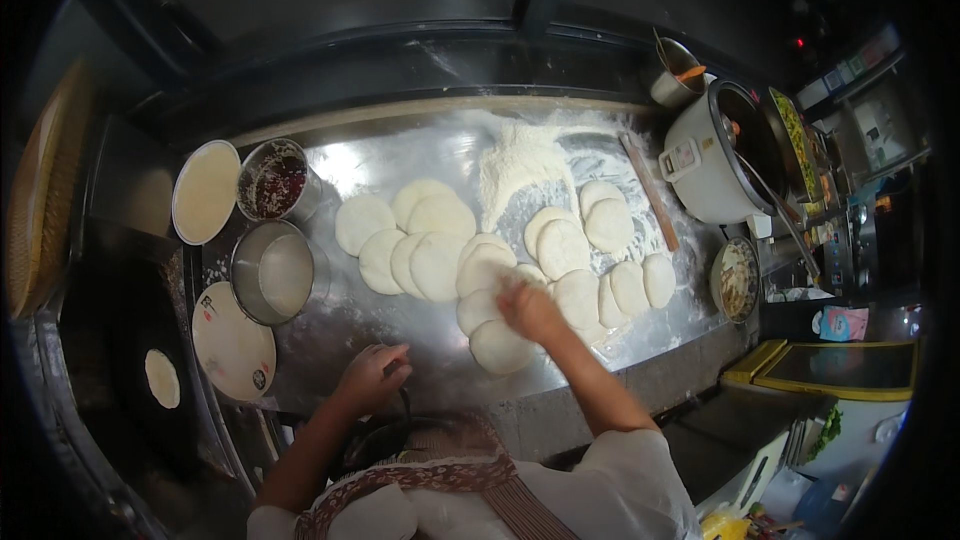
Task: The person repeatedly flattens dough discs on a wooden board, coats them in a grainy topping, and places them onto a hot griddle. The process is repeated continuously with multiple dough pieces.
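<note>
Flattened rounds of dough (435, 266) lie in overlapping groups on a floured metal worktop (390, 360). My right hand (525, 306), blurred, is over the middle group, beside a dough round (501, 347) close to the front edge; whether its fingers hold anything cannot be told. My left hand (379, 375) is at the front edge with fingers loosely curled and apart, and nothing shows in it. Loose flour (517, 165) is heaped at the back, with a wooden rolling pin (649, 191) to its right, beyond more dough rounds (609, 225).
Left: a metal bowl with dark red contents (274, 184), an empty metal pan (281, 270), two plates (206, 191) (234, 341), and one flat round (163, 379) on a dark griddle. Right: a large rice cooker (705, 157), a metal pot (671, 86), a bowl of filling (735, 279).
</note>
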Tool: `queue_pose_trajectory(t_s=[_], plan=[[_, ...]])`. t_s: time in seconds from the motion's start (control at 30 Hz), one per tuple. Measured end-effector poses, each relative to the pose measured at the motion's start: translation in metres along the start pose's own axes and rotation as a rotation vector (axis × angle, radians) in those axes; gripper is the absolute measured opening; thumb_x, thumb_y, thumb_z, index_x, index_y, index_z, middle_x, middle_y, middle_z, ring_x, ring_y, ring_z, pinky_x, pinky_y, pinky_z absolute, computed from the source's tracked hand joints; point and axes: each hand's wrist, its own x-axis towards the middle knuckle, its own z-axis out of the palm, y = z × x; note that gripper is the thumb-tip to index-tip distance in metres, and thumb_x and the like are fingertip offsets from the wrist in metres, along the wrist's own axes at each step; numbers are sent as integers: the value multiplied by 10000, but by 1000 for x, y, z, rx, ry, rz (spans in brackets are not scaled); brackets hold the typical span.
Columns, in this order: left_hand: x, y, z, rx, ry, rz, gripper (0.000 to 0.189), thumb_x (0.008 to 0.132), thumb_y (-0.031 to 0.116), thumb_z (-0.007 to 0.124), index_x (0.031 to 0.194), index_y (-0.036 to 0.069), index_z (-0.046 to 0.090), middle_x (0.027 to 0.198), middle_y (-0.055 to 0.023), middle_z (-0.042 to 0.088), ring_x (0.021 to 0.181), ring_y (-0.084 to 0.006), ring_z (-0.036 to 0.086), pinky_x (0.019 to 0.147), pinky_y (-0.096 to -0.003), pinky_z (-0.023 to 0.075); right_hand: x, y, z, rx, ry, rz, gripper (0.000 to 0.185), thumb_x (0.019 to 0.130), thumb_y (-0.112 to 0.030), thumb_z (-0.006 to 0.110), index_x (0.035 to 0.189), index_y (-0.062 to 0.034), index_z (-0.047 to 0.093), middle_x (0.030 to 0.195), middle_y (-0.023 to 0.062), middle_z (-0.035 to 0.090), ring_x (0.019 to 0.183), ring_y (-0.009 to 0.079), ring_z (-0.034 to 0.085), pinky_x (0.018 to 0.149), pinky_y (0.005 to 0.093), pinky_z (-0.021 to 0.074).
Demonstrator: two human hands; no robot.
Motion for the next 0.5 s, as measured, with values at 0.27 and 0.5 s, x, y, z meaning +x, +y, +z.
queue_pose_trajectory(t_s=[0.27, 0.5], plan=[[31, -28, 79, -693, -177, -371, 345, 945, 199, 592, 1213, -18, 582, 1138, -123, 654, 1041, -161, 627, 882, -276, 492, -74, -6, 48, 152, 160, 299, 543, 884, -271, 589, 1349, -32, 442, 1192, 247, 597, 1082, 433, 566, 949, 504, 427], [47, -46, 124, -666, -493, -489, 442, 994, 352, 502, 1266, 6, 547, 1146, -107, 643, 1023, -178, 630, 853, -301, 504, -76, 6, 56, -124, 147, 131, 334, 821, -230, 646, 1117, -80, 617, 1056, 192, 651, 969, 452, 593, 850, 496, 470]])
